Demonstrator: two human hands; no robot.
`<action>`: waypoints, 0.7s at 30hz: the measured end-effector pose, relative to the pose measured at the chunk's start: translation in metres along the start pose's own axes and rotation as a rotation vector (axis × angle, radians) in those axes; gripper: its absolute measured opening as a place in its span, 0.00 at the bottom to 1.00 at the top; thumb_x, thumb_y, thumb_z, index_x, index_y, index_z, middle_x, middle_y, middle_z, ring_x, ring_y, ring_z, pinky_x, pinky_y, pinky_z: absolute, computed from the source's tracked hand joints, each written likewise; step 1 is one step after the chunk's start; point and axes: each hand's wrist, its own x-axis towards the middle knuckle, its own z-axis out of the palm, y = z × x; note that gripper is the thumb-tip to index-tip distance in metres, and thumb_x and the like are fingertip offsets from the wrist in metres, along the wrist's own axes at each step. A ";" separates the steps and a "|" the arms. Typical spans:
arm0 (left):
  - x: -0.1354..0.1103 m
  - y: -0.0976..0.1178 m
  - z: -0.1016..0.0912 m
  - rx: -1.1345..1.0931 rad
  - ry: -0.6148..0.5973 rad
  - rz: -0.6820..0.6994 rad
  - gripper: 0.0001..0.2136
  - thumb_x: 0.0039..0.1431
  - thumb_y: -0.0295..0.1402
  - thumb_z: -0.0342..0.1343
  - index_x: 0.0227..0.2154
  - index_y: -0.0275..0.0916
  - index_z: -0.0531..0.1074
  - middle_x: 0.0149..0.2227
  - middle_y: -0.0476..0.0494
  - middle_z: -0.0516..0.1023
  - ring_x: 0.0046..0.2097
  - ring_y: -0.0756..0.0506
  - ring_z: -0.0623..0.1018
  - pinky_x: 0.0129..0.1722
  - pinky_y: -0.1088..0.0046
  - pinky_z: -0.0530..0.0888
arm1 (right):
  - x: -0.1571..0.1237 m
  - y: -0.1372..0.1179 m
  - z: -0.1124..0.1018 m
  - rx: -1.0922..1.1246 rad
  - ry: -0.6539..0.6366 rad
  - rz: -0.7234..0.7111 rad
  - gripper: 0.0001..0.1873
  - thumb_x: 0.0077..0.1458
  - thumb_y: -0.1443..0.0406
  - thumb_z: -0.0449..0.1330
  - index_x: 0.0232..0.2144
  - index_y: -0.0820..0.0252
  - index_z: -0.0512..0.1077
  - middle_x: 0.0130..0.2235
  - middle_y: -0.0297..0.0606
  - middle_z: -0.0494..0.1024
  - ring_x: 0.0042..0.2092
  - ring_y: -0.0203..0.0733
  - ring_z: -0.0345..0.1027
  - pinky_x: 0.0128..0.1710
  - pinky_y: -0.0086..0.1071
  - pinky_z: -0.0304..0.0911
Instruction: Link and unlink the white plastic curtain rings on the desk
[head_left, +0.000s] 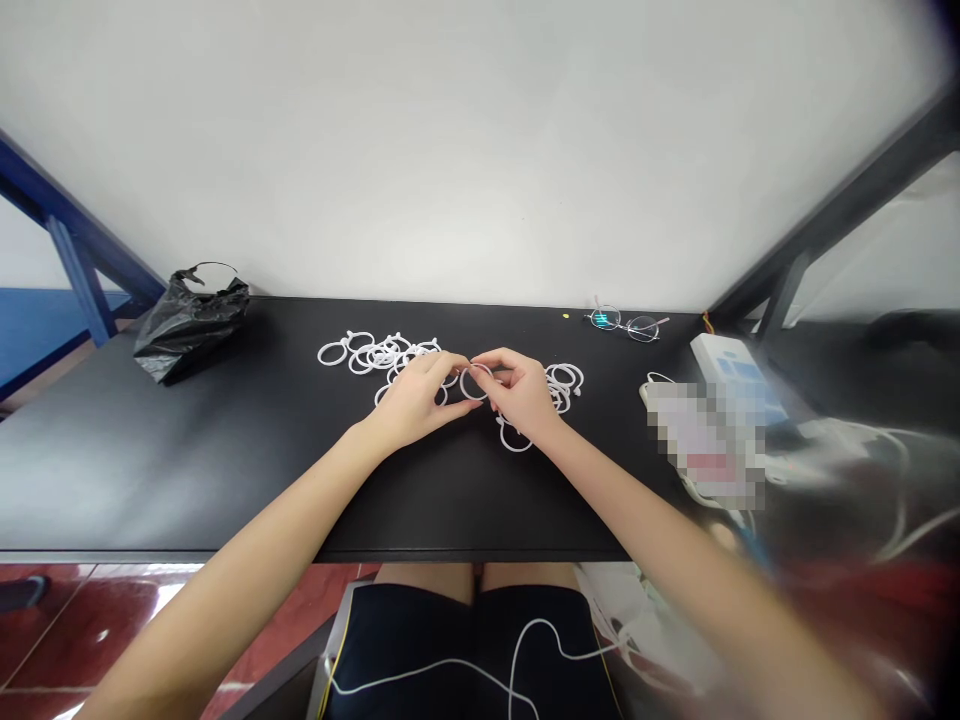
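Observation:
Both hands meet over the middle of the black table, one white plastic curtain ring (464, 390) between them. My left hand (417, 396) is closed on the ring's left side, its index finger at the top and its thumb by the bottom. On the other side, my right hand (517, 388) pinches the ring between thumb and fingers. A pile of similar white rings (373, 356) lies behind and left of my left hand, partly covered by it. More white rings (564, 380) lie right of my right hand, and a single ring (514, 447) shows just below it.
A black plastic bag (193, 325) stands at the left on the black table (247, 460). Eyeglasses (626, 322) lie at the back right, near a white-and-blue box (739, 375) and a blurred-out phone-like object (697, 440). A white cable (450, 661) crosses my lap.

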 end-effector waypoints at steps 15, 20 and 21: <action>0.002 -0.003 0.000 0.000 0.082 -0.005 0.17 0.60 0.34 0.57 0.51 0.39 0.64 0.45 0.39 0.78 0.44 0.43 0.78 0.52 0.57 0.71 | 0.003 0.000 0.005 0.216 -0.077 -0.038 0.19 0.47 0.58 0.69 0.42 0.59 0.77 0.34 0.37 0.80 0.32 0.38 0.74 0.32 0.34 0.75; 0.003 -0.001 -0.001 -0.022 0.060 -0.039 0.14 0.63 0.36 0.55 0.49 0.40 0.65 0.44 0.40 0.77 0.44 0.42 0.77 0.50 0.58 0.70 | -0.001 -0.003 0.004 0.179 -0.027 -0.090 0.12 0.48 0.57 0.68 0.34 0.57 0.79 0.34 0.37 0.82 0.33 0.39 0.75 0.35 0.36 0.75; 0.003 0.000 -0.001 -0.025 0.050 -0.043 0.14 0.63 0.37 0.55 0.49 0.40 0.65 0.43 0.40 0.77 0.44 0.42 0.76 0.50 0.58 0.70 | -0.001 -0.003 0.003 0.138 -0.008 -0.114 0.12 0.49 0.57 0.68 0.34 0.57 0.79 0.34 0.37 0.82 0.32 0.40 0.75 0.35 0.36 0.74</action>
